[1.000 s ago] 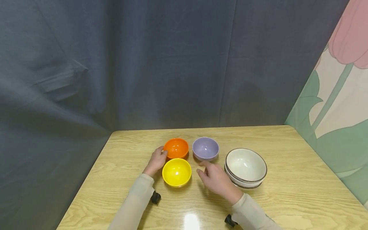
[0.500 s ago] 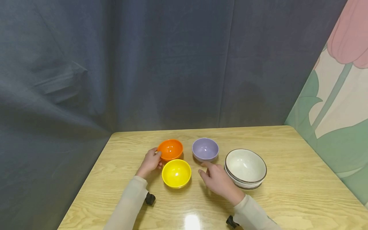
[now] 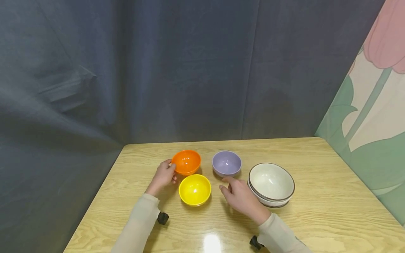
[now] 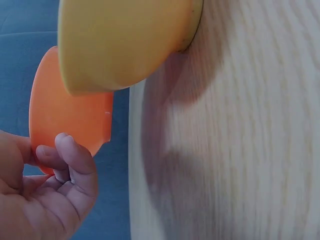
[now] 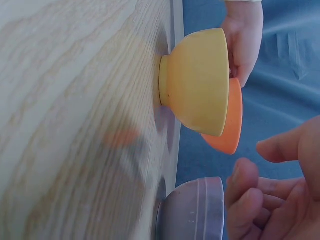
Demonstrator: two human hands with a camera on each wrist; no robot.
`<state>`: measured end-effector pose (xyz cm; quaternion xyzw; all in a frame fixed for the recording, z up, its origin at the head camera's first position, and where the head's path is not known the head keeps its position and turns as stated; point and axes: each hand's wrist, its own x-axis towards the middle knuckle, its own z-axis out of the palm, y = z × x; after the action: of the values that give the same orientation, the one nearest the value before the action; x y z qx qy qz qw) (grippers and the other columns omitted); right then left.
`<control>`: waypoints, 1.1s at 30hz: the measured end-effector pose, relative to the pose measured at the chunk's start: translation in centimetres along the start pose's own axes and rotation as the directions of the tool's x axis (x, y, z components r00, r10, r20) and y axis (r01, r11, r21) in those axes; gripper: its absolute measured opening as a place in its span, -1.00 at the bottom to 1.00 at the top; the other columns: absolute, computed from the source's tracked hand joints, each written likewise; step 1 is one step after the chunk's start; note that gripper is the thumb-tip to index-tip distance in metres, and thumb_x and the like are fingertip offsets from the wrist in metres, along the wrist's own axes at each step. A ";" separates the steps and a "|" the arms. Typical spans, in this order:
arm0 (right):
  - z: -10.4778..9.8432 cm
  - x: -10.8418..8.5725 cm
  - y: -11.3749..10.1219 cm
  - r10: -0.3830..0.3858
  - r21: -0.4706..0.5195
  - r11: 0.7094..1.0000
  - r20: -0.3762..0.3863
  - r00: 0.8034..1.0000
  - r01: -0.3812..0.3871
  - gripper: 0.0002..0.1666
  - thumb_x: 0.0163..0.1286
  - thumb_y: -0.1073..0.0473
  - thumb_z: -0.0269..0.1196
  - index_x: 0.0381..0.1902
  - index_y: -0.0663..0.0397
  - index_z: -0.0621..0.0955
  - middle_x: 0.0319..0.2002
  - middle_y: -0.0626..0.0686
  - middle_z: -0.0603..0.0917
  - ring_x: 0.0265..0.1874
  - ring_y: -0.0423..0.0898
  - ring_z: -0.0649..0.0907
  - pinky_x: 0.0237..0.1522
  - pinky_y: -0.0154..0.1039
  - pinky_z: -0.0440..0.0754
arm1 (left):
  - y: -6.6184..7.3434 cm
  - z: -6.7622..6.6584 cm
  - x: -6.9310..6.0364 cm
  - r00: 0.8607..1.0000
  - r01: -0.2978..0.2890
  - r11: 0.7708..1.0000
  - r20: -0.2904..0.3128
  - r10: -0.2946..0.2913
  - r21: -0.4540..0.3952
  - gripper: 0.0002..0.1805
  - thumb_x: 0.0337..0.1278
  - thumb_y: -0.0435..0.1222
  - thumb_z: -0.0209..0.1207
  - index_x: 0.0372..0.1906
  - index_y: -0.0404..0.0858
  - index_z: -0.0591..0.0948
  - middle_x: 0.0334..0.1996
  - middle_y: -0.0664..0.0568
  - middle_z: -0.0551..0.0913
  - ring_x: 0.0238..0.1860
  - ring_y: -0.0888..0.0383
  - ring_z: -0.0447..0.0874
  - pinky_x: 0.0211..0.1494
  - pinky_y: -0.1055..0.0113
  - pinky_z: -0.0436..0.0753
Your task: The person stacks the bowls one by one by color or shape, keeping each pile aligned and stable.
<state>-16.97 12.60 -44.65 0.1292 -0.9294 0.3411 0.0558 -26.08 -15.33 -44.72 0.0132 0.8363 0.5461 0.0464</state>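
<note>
Part of the orange bowl (image 3: 186,162) hides behind the yellow bowl (image 3: 194,190) in both wrist views. Your left hand (image 3: 162,177) pinches the orange bowl's left edge; your right hand (image 3: 243,198), fingers loosely bent around nothing, hangs at the near side of the purple bowl (image 3: 226,163).

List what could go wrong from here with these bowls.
1. The orange bowl is off the table, and the left hand pinches it at one side only, so it might tip or slip.

2. The yellow bowl stands just in front of the orange one; lowering or swinging that bowl could knock it.

3. The right hand is close to the purple bowl, so a careless move might nudge it.
</note>
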 end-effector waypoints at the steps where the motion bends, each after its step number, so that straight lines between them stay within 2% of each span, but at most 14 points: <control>1: 0.0 0.0 0.0 0.001 0.002 1.000 0.002 1.000 -0.001 -0.64 0.42 0.12 0.25 0.06 0.24 0.64 -0.73 -0.19 0.41 -0.77 -0.27 0.37 -0.67 -0.35 0.35 | 0.1 -0.1 -0.1 1.000 0.001 1.000 -0.004 -0.001 0.001 -0.57 0.43 -0.34 -0.13 0.27 -0.46 0.42 -0.66 0.03 0.42 -0.66 0.19 0.44 -0.55 0.31 0.62; 11: -0.1 0.0 -0.1 0.006 -0.003 1.000 0.009 1.000 -0.006 -0.63 0.42 0.12 0.25 0.06 0.24 0.64 -0.73 -0.18 0.42 -0.77 -0.26 0.38 -0.68 -0.34 0.35 | 0.7 -0.7 -1.0 1.000 -0.029 0.999 -0.008 0.029 0.025 -0.56 0.45 -0.34 -0.13 0.30 -0.45 0.42 -0.65 0.02 0.44 -0.64 0.18 0.46 -0.55 0.32 0.62; 22: 0.0 0.0 -0.2 -0.006 -0.003 1.000 0.006 1.000 0.006 -0.65 0.42 0.14 0.26 0.05 0.25 0.64 -0.73 -0.18 0.41 -0.77 -0.28 0.37 -0.67 -0.35 0.35 | 1.8 -0.8 -2.4 0.996 -0.094 0.993 0.013 0.094 0.068 -0.58 0.46 -0.36 -0.14 0.28 -0.44 0.44 -0.65 0.01 0.45 -0.65 0.16 0.47 -0.52 0.22 0.66; 26: 0.0 0.0 -0.3 -0.009 -0.004 1.000 0.004 1.000 0.009 -0.66 0.41 0.15 0.26 0.05 0.24 0.65 -0.72 -0.18 0.41 -0.76 -0.27 0.37 -0.67 -0.36 0.34 | 2.1 -0.9 -2.7 0.995 -0.103 0.993 0.018 0.102 0.064 -0.59 0.47 -0.36 -0.13 0.27 -0.44 0.45 -0.65 -0.01 0.45 -0.65 0.16 0.47 -0.54 0.25 0.65; 33: 0.0 0.0 -0.4 -0.007 -0.005 1.000 0.003 1.000 0.007 -0.67 0.41 0.15 0.26 0.04 0.23 0.65 -0.72 -0.17 0.41 -0.76 -0.27 0.37 -0.68 -0.35 0.34 | 2.1 -0.8 -3.2 0.994 -0.106 0.993 0.032 0.104 0.060 -0.60 0.45 -0.37 -0.11 0.27 -0.43 0.46 -0.65 -0.02 0.46 -0.65 0.16 0.48 -0.51 0.13 0.68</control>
<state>-16.91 12.35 -44.39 0.1327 -0.9299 0.3383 0.0558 -23.06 -15.48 -42.25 0.0666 0.8501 0.5217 0.0292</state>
